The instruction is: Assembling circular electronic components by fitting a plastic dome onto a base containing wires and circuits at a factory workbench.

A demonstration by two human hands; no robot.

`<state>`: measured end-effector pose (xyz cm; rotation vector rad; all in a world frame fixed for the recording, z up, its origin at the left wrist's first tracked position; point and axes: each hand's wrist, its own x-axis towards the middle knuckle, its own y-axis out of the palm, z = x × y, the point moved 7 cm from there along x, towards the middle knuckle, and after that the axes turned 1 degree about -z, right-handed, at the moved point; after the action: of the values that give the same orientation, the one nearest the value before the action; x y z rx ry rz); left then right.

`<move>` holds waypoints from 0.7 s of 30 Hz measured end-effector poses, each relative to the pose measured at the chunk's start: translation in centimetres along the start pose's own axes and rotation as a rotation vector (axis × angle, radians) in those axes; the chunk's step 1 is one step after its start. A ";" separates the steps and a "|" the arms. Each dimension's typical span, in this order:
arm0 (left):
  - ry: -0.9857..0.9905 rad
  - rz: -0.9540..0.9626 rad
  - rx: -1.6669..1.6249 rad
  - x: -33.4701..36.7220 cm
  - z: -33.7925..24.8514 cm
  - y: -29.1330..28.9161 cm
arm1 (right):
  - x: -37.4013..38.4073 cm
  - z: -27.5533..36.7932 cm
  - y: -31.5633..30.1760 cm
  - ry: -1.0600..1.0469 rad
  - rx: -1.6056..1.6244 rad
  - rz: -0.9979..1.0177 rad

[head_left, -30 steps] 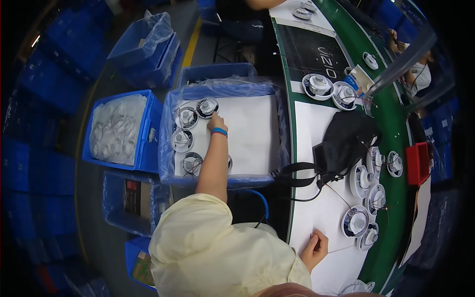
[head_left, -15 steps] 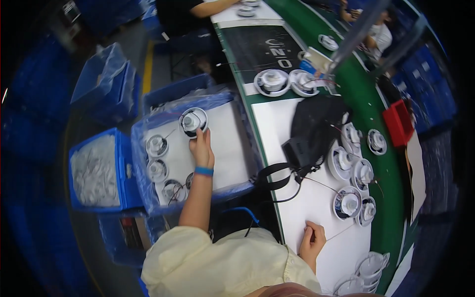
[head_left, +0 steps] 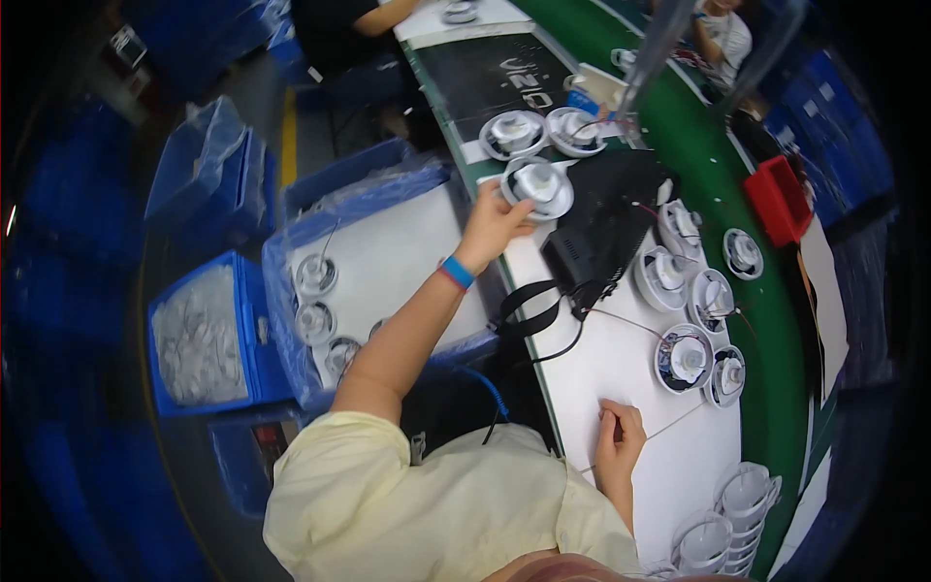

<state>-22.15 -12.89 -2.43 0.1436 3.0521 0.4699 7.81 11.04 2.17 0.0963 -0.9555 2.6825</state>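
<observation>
My left hand [head_left: 497, 225] grips a white round lamp unit [head_left: 538, 186] by its rim, above the near edge of the workbench. The unit has a dished ring and a raised centre. Just beyond it sit two similar lamp units [head_left: 514, 133] side by side on the bench. My right hand [head_left: 621, 436] rests on the white bench top [head_left: 592, 373] with its fingers curled in, and nothing shows in it. Beyond that hand stands a group of lamp units [head_left: 683, 358] with thin wires. More lamp units [head_left: 315, 274] lie in the lined blue bin at the left.
The blue bin [head_left: 281, 320] has a plastic liner. Left of it is a blue crate [head_left: 155, 339] of bagged parts. A black bag [head_left: 611, 213] with straps lies on the bench. Stacked clear cups [head_left: 747, 490], a green belt [head_left: 776, 349] and a red tray [head_left: 779, 199] are at right.
My left hand has carried the lamp unit from above the lined bin rightward and away to the bench edge. My right hand stays on the bench top. The view has shifted slightly.
</observation>
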 end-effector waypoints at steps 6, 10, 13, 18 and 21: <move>0.585 -0.442 0.367 -2.8 -2.9 -7.5 | -0.6 0.6 0.3 -0.047 -0.041 -0.047; 0.140 -1.130 -0.548 -8.0 13.7 -26.7 | -0.6 1.3 0.6 -0.093 -0.137 -0.050; 0.213 -1.287 -0.766 -11.1 20.2 -38.7 | -0.3 1.8 1.4 -0.141 -0.148 0.002; 0.109 -1.603 -0.755 -9.2 15.8 -35.7 | 0.6 1.9 2.4 -0.123 -0.209 0.023; 0.134 -1.450 -0.855 -8.9 17.8 -40.0 | 1.0 3.6 3.5 -0.212 -0.187 0.073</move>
<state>-15.56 -46.45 -31.14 -1.8652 1.8902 1.3851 5.69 6.43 2.97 0.3171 -1.2920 2.6716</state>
